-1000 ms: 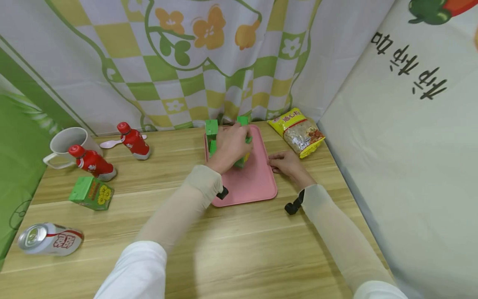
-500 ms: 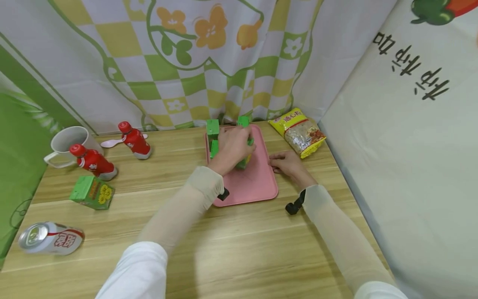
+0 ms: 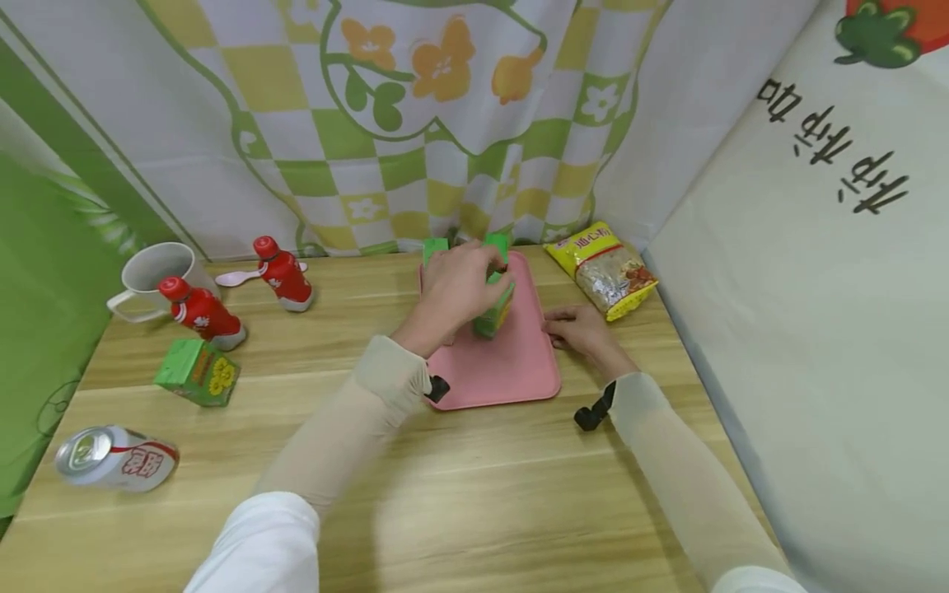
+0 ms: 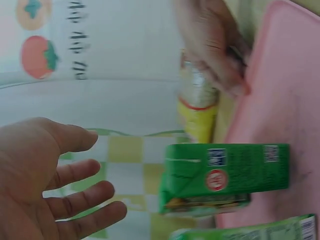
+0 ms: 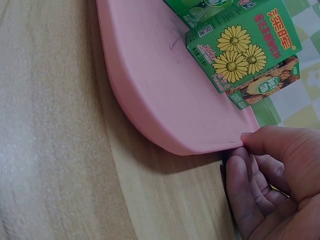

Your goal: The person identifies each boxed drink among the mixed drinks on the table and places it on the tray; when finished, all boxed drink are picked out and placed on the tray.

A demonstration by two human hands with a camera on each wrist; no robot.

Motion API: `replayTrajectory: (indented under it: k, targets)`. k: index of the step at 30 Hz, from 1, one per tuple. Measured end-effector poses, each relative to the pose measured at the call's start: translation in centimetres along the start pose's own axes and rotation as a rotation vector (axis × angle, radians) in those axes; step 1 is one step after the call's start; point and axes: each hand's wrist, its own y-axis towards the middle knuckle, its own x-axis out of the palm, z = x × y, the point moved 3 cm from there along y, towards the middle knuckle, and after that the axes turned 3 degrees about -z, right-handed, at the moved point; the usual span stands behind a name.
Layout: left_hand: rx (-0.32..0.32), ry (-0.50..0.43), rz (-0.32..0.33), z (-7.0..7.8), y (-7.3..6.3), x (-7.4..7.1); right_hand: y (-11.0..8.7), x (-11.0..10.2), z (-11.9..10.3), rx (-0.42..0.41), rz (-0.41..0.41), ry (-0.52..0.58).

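A pink tray [image 3: 511, 366] lies on the wooden table with several green drink cartons standing on it. Nearest its middle is a carton with yellow flowers [image 5: 245, 47]; behind that one, a carton with a brown picture [image 5: 270, 84] partly shows in the right wrist view. My left hand [image 3: 461, 288] is over these cartons, hiding parts of them. Seen from the left wrist, that hand [image 4: 65, 185] has spread fingers, apart from the green carton [image 4: 227, 167]. At the tray's right rim, my right hand [image 5: 280, 175] pinches the edge, thumb on top and fingers below.
A yellow pasta bag [image 3: 604, 270] lies behind my right hand. On the left stand a mug [image 3: 159, 276], two red bottles [image 3: 203, 313] [image 3: 284, 276], another green carton [image 3: 198, 372] and a lying can [image 3: 119, 459]. A pink spoon [image 3: 237, 277] lies at the back, before the curtain.
My left hand has let go of the flowered carton and drawn slightly up and left from it. The right hand keeps its grip on the tray. The head view has shifted slightly.
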Motion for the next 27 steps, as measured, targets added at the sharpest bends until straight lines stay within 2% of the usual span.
replayTrajectory:
  k: [4, 6, 10, 15, 17, 21, 27]
  targets:
    - [-0.024, -0.114, -0.047, -0.2, -0.8, -1.9, 0.1, -0.3, 0.6, -0.001, 0.002, 0.01]
    - [-0.02, -0.171, -0.041, -0.8, -1.3, -2.9, 0.1, -0.3, 0.8, 0.001, -0.006, 0.007]
    - [0.001, -0.289, 0.039, -3.4, -3.0, -4.9, 0.1, -0.2, 0.9, 0.013, -0.013, 0.002]
    - [0.068, -0.621, 0.16, -7.5, -5.9, -7.2, 0.1, -0.1, 0.9, 0.017, 0.001, 0.008]
    - [0.077, -0.72, 0.209, -9.1, -7.4, -8.0, 0.1, -0.1, 0.9, 0.014, 0.008, 0.011]
    - [0.027, -0.777, 0.334, -12.6, -10.6, -9.4, 0.1, -0.1, 0.7, 0.004, 0.005, 0.006]
    - [-0.179, -0.644, 0.509, -18.4, -15.4, -10.5, 0.2, 0.0, 0.3, -0.004, -0.005, 0.005]
